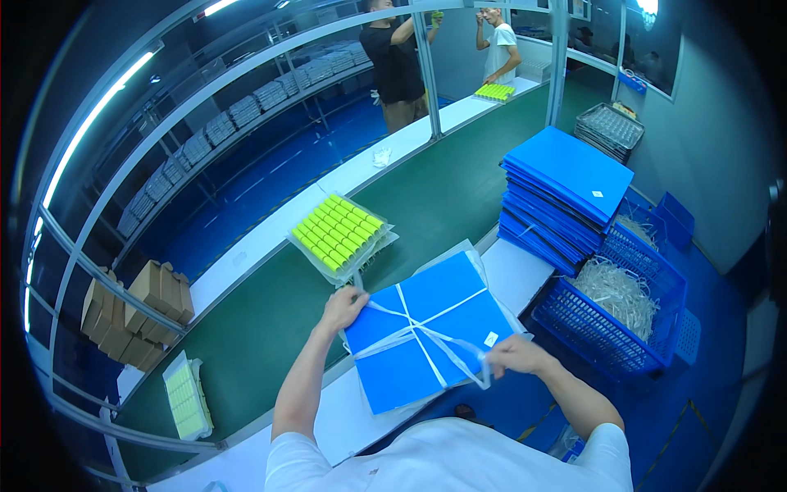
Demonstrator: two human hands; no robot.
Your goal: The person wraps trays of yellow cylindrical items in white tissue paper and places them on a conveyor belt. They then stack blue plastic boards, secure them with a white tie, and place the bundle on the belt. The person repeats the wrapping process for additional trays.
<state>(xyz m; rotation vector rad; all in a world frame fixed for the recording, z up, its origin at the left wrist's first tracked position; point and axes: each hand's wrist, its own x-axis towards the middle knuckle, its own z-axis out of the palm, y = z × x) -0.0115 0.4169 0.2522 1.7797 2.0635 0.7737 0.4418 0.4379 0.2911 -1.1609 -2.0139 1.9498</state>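
A blue square sheet [385, 373] lies over a stack in front of me, with clear plastic edges showing beneath it. White straps [424, 361] cross its top and meet near the middle. My left hand [344, 309], at the sheet's left corner, is closed on one end of the strap. At the right side, my right hand [518, 356] pinches the other strap end, which loops loosely beside the fingers. Just beyond the sheet, a plastic tray of yellow-green cylinders [340, 233] rests on the green conveyor belt [426, 184]. What lies under the blue sheet is mostly hidden.
A tall pile of blue sheets [566, 176] stands at the right. Beside it, a blue basket [631, 348] holds loose white straps [616, 297]. Another yellow-green tray [188, 398] is at the lower left, near cardboard boxes [160, 299]. Two people stand across the belt.
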